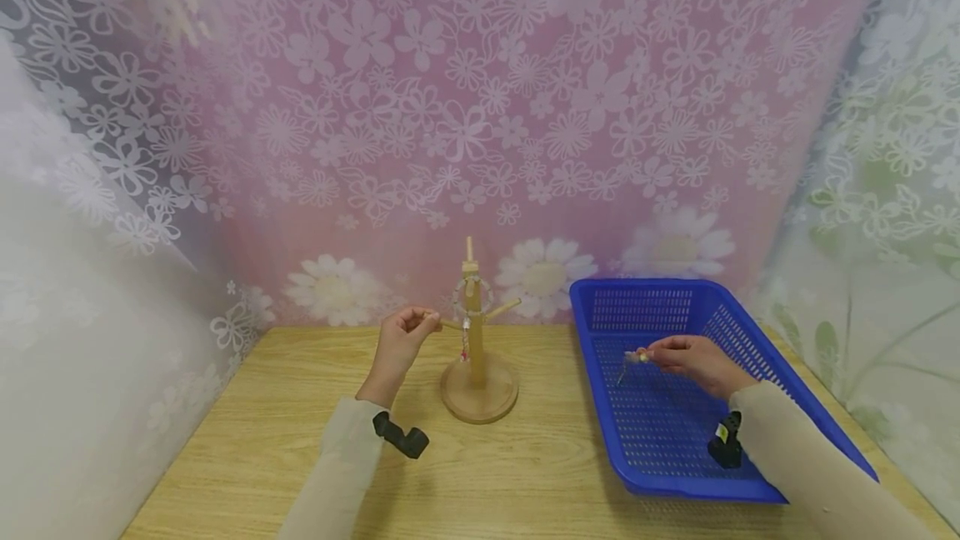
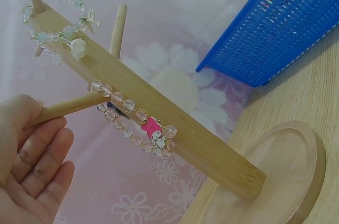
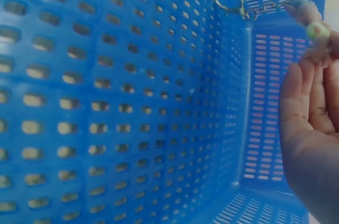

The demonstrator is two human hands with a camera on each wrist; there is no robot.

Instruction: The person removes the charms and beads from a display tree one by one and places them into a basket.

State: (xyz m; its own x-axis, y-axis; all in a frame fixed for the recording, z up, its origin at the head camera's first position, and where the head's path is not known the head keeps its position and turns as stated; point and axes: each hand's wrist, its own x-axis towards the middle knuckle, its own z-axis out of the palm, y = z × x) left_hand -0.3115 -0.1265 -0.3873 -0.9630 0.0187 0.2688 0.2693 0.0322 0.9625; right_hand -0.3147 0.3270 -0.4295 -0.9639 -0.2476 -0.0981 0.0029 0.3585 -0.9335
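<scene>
In the left wrist view my left hand point(image 2: 39, 155) pinches the end of a wooden peg point(image 2: 71, 107) on a bracelet stand point(image 1: 477, 348). From that peg, close to the post, hangs a bracelet of clear pinkish beads point(image 2: 128, 106) with a pink-hooded character charm. Higher up, a pale green and white bracelet point(image 2: 42, 37) with flower and bow charms loops around the stand's top part. Over at the right, my right hand point(image 1: 697, 363) pinches a keychain point(image 3: 304, 12) by its pale, bead-like charms. Its chain and metal ring dangle inside the blue basket point(image 1: 585, 365).
The stand's round base point(image 1: 480, 407) rests on a wood-grain table point(image 1: 300, 432), left of the basket. Another bare peg point(image 1: 504, 307) juts out to the right of the post. A pink flowered sheet point(image 1: 450, 107) hangs behind the table.
</scene>
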